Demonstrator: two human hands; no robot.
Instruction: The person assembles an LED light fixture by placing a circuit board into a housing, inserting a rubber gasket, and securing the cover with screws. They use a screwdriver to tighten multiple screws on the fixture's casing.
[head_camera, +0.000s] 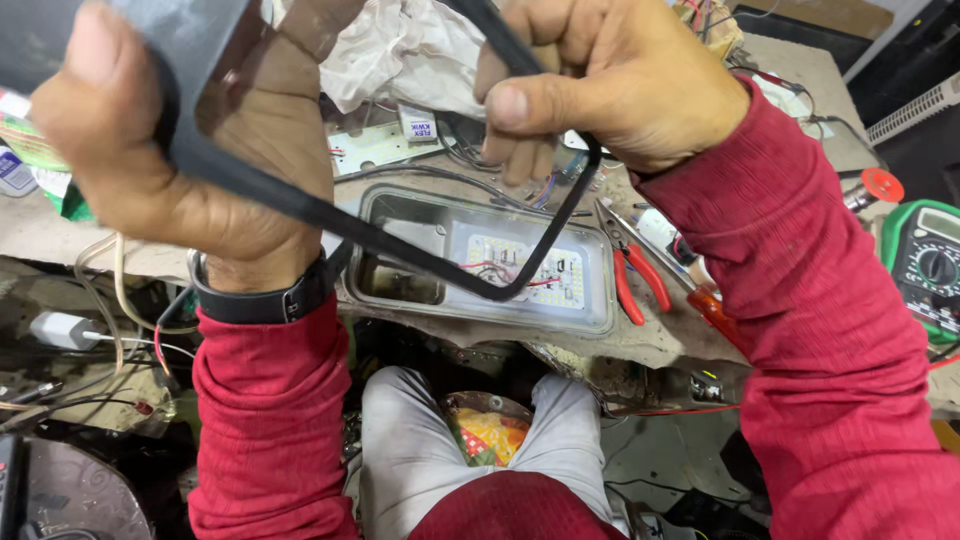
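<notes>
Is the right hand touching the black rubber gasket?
Touching. The head view shows the right hand with fingers curled around the black rubber gasket.

- The gasket loop hangs between the left hand and the right hand, above the desk.
- Under the loop, the lamp housing lies on the desk.
- Pliers lie just right of the housing.
- The multimeter sits at the far right.
- A cloth lies behind the housing.
</notes>
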